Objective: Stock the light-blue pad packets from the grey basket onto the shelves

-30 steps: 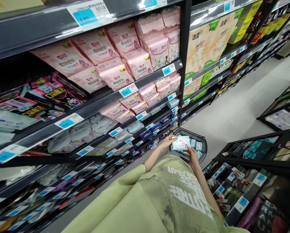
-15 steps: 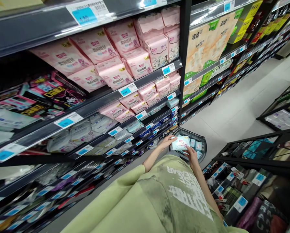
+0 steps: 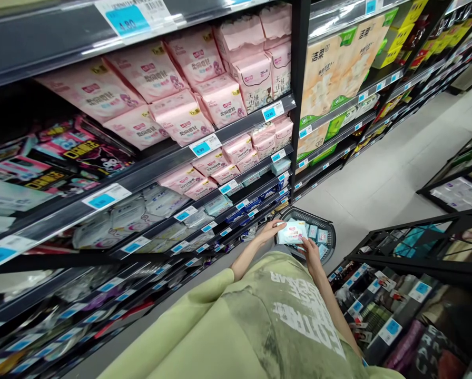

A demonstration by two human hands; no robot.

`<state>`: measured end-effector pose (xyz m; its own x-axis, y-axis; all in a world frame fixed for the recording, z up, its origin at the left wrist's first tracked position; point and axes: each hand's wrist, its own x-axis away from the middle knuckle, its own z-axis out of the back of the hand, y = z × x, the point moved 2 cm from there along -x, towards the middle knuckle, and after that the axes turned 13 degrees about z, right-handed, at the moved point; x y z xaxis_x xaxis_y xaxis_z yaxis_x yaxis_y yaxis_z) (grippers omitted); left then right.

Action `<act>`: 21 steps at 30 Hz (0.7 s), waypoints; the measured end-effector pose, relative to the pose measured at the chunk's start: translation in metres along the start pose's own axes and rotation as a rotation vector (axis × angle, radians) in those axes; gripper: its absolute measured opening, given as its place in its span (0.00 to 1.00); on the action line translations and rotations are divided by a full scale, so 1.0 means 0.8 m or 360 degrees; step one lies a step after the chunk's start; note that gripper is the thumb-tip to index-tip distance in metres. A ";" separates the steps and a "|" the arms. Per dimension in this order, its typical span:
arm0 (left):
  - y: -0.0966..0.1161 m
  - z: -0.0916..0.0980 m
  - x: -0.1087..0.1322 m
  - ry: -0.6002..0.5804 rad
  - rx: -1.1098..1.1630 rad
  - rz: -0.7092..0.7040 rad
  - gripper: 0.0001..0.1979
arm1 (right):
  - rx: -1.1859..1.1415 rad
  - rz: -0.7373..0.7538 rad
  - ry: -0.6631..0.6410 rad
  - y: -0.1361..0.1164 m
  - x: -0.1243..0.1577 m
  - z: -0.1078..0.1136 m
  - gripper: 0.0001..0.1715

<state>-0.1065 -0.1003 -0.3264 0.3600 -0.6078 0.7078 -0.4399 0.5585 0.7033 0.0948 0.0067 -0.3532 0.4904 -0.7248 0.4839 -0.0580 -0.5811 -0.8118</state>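
Note:
Both of my hands hold one light blue-and-white soft pack [image 3: 292,232] low in front of me, just above a dark shopping basket [image 3: 327,230] on the floor. My left hand [image 3: 271,229] grips the pack's left end and my right hand [image 3: 311,249] grips its near right edge. Several similar small blue packs [image 3: 317,235] lie in the basket. My green sweatshirt fills the lower middle of the view and hides my forearms in part.
Dark shelves [image 3: 204,150] on my left carry pink packs [image 3: 180,117] above and white and blue packs lower down, with blue price tags. Green-and-cream tissue bundles [image 3: 331,63] stand further along. A black wire rack [image 3: 418,252] of goods is at my right. The pale aisle floor [image 3: 390,168] runs ahead.
The hands and the pack stay almost where they were; the view has shifted slightly, so everything sits a little further left in the picture.

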 end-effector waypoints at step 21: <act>-0.053 0.041 0.067 -0.0045 0.0036 0.0073 0.48 | 0.0249 -0.0054 -0.0661 0.039 0.011 -0.027 0.46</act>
<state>-0.0956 -0.1752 -0.3210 0.3161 -0.5977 0.7368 -0.4737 0.5734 0.6684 0.0784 -0.0257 -0.3674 0.7993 -0.4775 0.3648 0.0811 -0.5159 -0.8528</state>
